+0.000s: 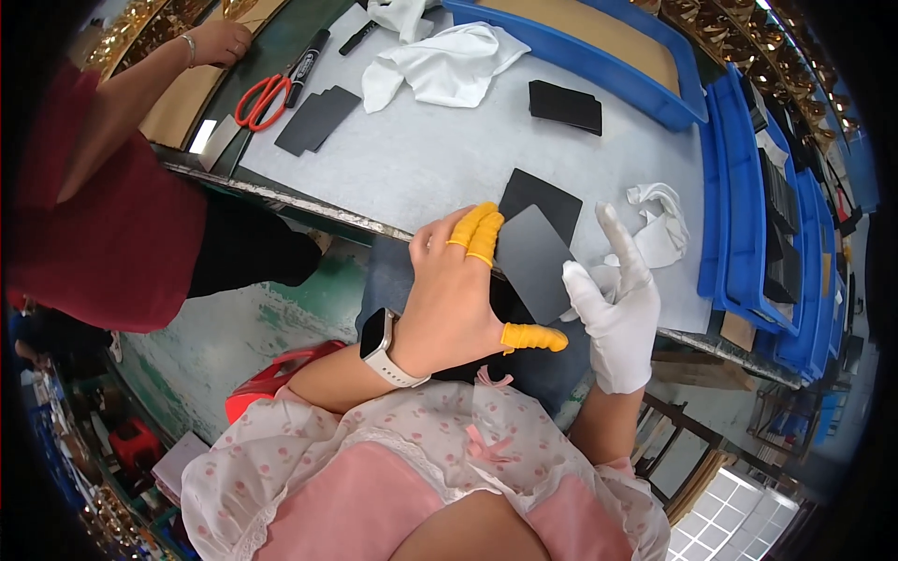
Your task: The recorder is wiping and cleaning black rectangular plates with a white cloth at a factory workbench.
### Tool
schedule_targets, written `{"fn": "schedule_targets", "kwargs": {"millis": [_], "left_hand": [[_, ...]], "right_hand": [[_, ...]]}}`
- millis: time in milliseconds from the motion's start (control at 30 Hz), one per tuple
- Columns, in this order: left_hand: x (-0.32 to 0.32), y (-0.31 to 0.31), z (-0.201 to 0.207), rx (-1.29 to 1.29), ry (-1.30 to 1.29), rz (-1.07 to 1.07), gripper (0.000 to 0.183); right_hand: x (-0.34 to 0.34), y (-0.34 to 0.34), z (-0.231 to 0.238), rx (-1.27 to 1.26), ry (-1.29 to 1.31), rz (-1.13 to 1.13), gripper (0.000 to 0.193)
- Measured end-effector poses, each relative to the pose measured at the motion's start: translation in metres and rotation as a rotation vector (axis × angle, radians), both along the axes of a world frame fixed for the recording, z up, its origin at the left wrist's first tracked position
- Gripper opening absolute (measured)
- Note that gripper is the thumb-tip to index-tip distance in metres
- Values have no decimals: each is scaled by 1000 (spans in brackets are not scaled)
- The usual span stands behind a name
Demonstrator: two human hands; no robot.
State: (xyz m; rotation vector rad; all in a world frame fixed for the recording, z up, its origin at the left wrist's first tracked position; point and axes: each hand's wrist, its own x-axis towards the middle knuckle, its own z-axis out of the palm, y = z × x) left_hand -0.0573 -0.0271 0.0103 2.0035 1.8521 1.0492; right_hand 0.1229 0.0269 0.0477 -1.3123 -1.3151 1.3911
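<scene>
A thin, smooth dark grey rectangular plate (535, 262) is tilted over the table's near edge, between my hands. My right hand (617, 323), in a white glove, has its thumb at the plate's right edge and its index finger pointing up; its other fingers are curled and partly hidden. My left hand (458, 290) wears yellow finger cots on some fingers and the thumb. Its fingertips reach the plate's upper left edge, while the thumb is stretched well apart. Behind the held plate, a black plate (543, 201) lies on the white-covered table (421, 168).
Black plates (566, 108) are stacked at the back, and dark grey plates (318, 120) lie at left beside red-handled scissors (265, 101) and a black marker (307, 67). White cloths (444, 65), a blue tray (599, 42) and blue bins (748, 206) surround them. Another person's arm (140, 103) reaches in at left.
</scene>
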Motion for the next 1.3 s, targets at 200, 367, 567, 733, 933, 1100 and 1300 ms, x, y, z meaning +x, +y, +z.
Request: {"fn": "schedule_targets", "kwargs": {"millis": [200, 367, 567, 733, 933, 1100, 1300], "left_hand": [[-13, -2, -8, 16, -100, -165, 109], [-4, -7, -6, 8, -146, -337, 106], [5, -11, -4, 10, -239, -295, 99], [-5, -5, -7, 30, -164, -201, 99], [-6, -3, -11, 25, -58, -111, 113], [-31, 0, -16, 61, -165, -185, 106], [-57, 2, 11, 3, -64, -540, 87]], "right_hand": [[14, 7, 0, -91, -46, 297, 76], [5, 26, -6, -70, -75, 320, 72], [18, 61, -18, 75, 30, -102, 57], [29, 51, -22, 251, 99, -94, 58], [2, -7, -13, -18, -56, 144, 51], [12, 11, -22, 157, -75, 122, 42], [13, 9, -9, 73, -343, 463, 37]]}}
